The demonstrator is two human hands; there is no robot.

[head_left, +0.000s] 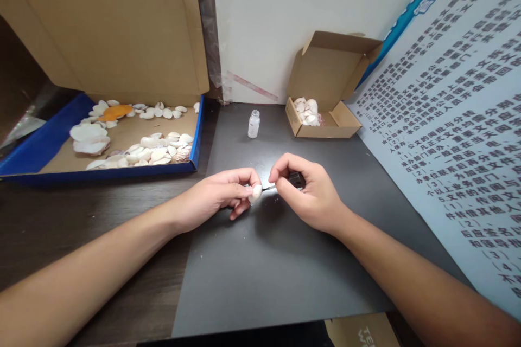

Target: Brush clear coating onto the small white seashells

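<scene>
Between its thumb and fingers, my left hand (230, 192) pinches a small white seashell (255, 193) above the dark mat (232, 271). My right hand (307, 190) is closed round a thin, brush-like tool (269, 188) with a dark handle, partly hidden by the fingers. The tool's tip reaches the shell's right edge; I cannot tell whether it touches. Beyond the hands, a small uncapped bottle (253, 126) stands upright on the mat.
At the left, an open blue-edged cardboard box (134, 173) holds many white shells and an orange shell (115, 113). A smaller open cardboard box (325, 131) with white shells (308, 112) stands at the back right. A printed board (456, 119) leans along the right side.
</scene>
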